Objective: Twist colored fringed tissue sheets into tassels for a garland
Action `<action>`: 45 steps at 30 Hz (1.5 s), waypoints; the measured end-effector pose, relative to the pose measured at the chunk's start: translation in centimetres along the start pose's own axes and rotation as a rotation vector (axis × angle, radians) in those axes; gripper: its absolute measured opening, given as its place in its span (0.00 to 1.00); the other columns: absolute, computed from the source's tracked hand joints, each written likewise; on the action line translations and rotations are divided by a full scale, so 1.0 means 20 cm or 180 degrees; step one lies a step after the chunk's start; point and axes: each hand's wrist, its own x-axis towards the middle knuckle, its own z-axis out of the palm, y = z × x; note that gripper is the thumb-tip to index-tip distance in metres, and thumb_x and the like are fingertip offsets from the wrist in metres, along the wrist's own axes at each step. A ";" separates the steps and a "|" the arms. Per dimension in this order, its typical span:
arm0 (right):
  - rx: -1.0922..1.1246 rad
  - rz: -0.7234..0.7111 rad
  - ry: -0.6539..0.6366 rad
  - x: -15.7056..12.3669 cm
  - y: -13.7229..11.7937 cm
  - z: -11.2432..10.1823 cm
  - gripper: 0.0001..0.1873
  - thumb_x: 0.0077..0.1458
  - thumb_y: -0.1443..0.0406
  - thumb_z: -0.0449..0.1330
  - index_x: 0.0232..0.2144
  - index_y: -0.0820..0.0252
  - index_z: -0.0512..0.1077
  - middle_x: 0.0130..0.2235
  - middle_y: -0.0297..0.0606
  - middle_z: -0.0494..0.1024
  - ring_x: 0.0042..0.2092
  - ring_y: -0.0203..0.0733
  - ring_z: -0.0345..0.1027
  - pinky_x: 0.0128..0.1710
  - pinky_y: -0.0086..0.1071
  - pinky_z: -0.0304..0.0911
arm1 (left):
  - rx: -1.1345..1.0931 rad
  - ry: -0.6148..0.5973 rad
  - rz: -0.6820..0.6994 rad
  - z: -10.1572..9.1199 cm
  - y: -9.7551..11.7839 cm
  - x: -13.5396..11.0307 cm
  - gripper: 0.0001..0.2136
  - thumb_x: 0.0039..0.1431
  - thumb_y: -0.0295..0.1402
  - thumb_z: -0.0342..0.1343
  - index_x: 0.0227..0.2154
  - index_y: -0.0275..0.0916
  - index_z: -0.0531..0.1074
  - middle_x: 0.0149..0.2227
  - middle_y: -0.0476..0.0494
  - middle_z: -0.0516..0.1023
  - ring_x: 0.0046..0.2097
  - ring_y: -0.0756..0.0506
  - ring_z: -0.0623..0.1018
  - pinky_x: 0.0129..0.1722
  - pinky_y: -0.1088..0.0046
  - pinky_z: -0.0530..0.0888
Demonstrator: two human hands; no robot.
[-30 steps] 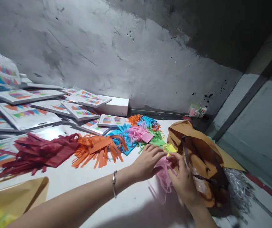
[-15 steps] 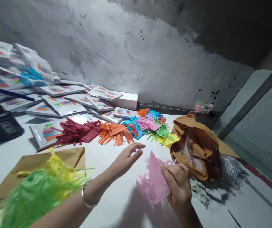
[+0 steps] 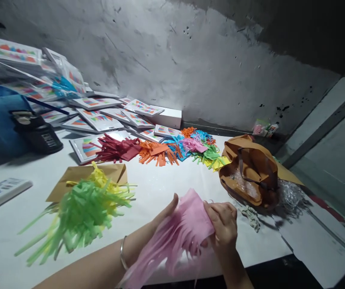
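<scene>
A pink fringed tissue paper piece is held up over the near edge of the white table. My right hand pinches its uncut right edge. My left hand grips it from behind, mostly hidden by the paper, thumb showing at the top. A silver bangle sits on my left wrist. To the left lies a green and yellow fringed bundle on a brown paper envelope.
A row of fringed paper pieces, dark red, orange, blue, pink, green, yellow, lies mid-table. An open brown paper bag stands at right beside silver shreds. Stacks of printed packets line the back left. A black object sits far left.
My left hand came back from reaching toward the table and took hold of the pink fringe. Both hands lifted it nearer to me. The view panned left.
</scene>
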 end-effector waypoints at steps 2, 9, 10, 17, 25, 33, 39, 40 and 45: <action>0.0009 -0.0070 -0.0084 -0.03 0.04 0.02 0.25 0.66 0.70 0.48 0.62 0.52 0.65 0.42 0.42 0.77 0.45 0.46 0.73 0.48 0.45 0.65 | -0.0623 -0.0414 -0.0269 0.06 -0.12 -0.05 0.47 0.47 0.75 0.43 0.43 0.31 0.77 0.42 0.30 0.79 0.43 0.35 0.78 0.44 0.58 0.73; -0.0649 0.0130 0.0122 -0.02 0.31 -0.20 0.23 0.65 0.70 0.50 0.58 0.53 0.71 0.42 0.43 0.73 0.44 0.48 0.69 0.45 0.45 0.66 | -0.1292 -0.0059 -0.0237 0.15 -0.28 -0.06 0.15 0.46 0.38 0.71 0.33 0.33 0.76 0.22 0.50 0.74 0.21 0.52 0.72 0.27 0.74 0.73; -0.0776 0.0114 0.0152 -0.01 0.32 -0.26 0.24 0.65 0.71 0.51 0.60 0.52 0.70 0.42 0.44 0.73 0.45 0.49 0.69 0.47 0.47 0.65 | -0.1198 -0.0010 -0.0249 0.14 -0.26 -0.06 0.14 0.47 0.37 0.71 0.29 0.33 0.76 0.21 0.49 0.73 0.21 0.52 0.72 0.26 0.75 0.73; -0.0740 -0.0353 -0.0667 -0.16 0.02 -0.11 0.27 0.61 0.78 0.51 0.59 0.58 0.70 0.48 0.44 0.81 0.53 0.47 0.73 0.58 0.46 0.66 | -0.0382 0.0775 -0.0276 -0.18 0.00 -0.37 0.11 0.53 0.34 0.69 0.28 0.33 0.75 0.21 0.48 0.76 0.17 0.54 0.68 0.14 0.83 0.61; -0.0222 -0.0141 -0.1426 -0.44 -0.24 0.32 0.32 0.51 0.80 0.50 0.58 0.67 0.71 0.57 0.49 0.76 0.60 0.50 0.70 0.57 0.46 0.71 | 0.4535 0.3039 0.1204 -0.39 -0.08 -0.67 0.18 0.58 0.42 0.60 0.50 0.44 0.72 0.52 0.39 0.77 0.55 0.32 0.74 0.57 0.51 0.70; -0.0264 -0.0276 -0.1840 -0.42 -0.23 0.20 0.21 0.64 0.71 0.51 0.58 0.67 0.69 0.60 0.48 0.74 0.59 0.54 0.71 0.54 0.53 0.72 | 0.5139 0.0889 0.1067 -0.22 -0.40 -0.42 0.14 0.61 0.18 0.52 0.45 0.39 0.72 0.47 0.41 0.80 0.48 0.39 0.76 0.50 0.60 0.70; 0.0066 0.0017 -0.2128 -0.37 -0.23 0.14 0.22 0.65 0.74 0.50 0.59 0.62 0.65 0.57 0.42 0.77 0.59 0.50 0.71 0.59 0.57 0.66 | 0.4778 0.0978 0.0975 -0.23 -0.37 -0.42 0.14 0.63 0.17 0.50 0.43 0.40 0.73 0.46 0.43 0.81 0.48 0.41 0.76 0.49 0.61 0.67; 0.0118 0.0078 -0.2166 -0.36 -0.23 0.13 0.22 0.64 0.74 0.50 0.59 0.61 0.65 0.55 0.41 0.79 0.58 0.49 0.72 0.60 0.58 0.64 | 0.4727 0.1006 0.0925 -0.23 -0.37 -0.42 0.14 0.63 0.17 0.50 0.43 0.40 0.74 0.46 0.44 0.82 0.47 0.41 0.76 0.49 0.62 0.67; 0.0208 0.0338 -0.2106 -0.31 -0.22 0.13 0.20 0.61 0.76 0.52 0.52 0.57 0.70 0.50 0.37 0.81 0.54 0.49 0.73 0.64 0.56 0.54 | 0.4539 0.1048 0.0593 -0.21 -0.34 -0.40 0.12 0.64 0.19 0.51 0.41 0.41 0.75 0.44 0.46 0.83 0.46 0.42 0.78 0.48 0.62 0.65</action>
